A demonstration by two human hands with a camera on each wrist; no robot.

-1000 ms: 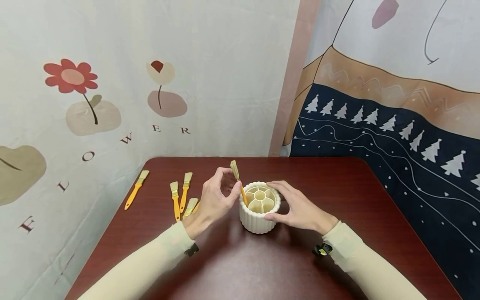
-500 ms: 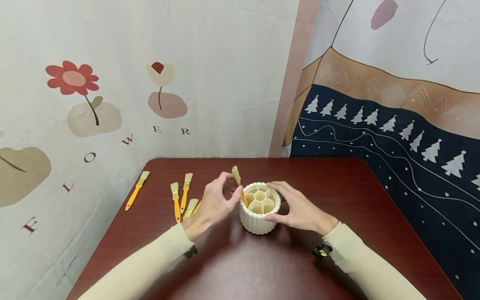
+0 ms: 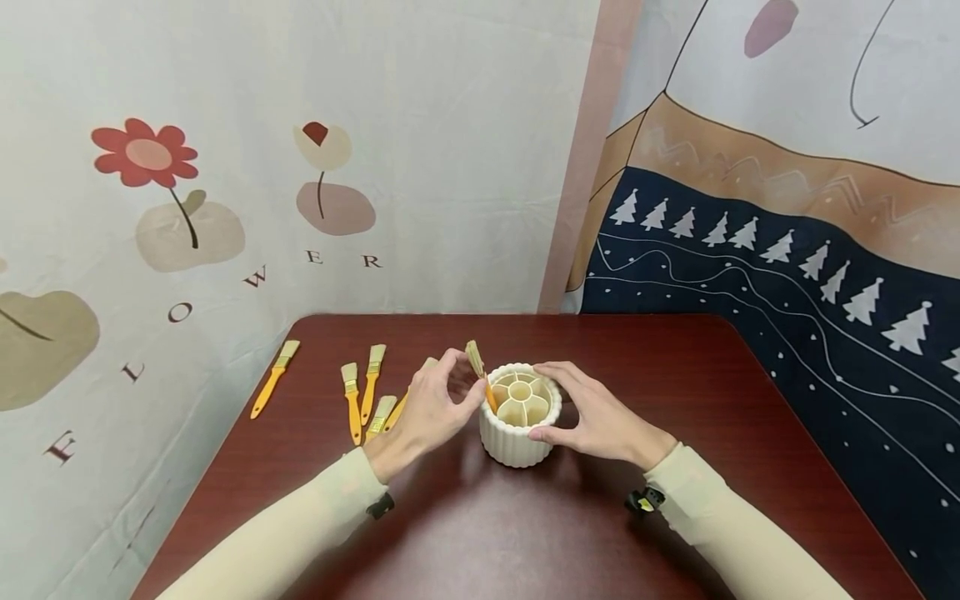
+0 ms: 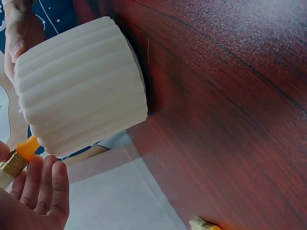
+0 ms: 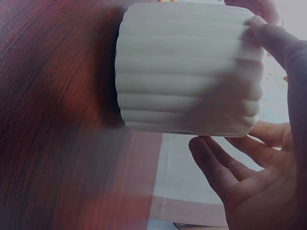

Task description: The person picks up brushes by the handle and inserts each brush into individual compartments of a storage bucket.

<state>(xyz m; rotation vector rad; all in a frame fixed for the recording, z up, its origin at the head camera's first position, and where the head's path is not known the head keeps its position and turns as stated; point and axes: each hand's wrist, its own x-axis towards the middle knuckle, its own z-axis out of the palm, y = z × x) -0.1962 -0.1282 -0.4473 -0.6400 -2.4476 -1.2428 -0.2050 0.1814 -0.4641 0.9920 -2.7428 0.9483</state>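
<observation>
A cream, ribbed round holder (image 3: 517, 448) with a divided inside stands upright on the table. My left hand (image 3: 431, 410) pinches a paintbrush (image 3: 475, 358) near its metal band, bristles up. Its orange handle slants into the holder's left outer compartment, the lower end hidden there. In the left wrist view, the brush's handle (image 4: 28, 147) shows beside the rim, with the other fingers spread below. From the other side, my right hand (image 3: 600, 417) grips the holder's rim, thumb at the near edge and fingers at the far edge. The right wrist view shows the thumb on the ribbed wall (image 5: 192, 67).
Several more paintbrushes with orange handles lie on the dark red table (image 3: 480, 533) to the left. One brush (image 3: 273, 382) lies near the left edge; another (image 3: 429, 364) is partly hidden behind my left hand. Printed fabric (image 3: 465, 183) hangs behind the table.
My left hand and the paintbrush have moved down a little, so the handle sits deeper in the holder. My right hand and the holder have stayed put.
</observation>
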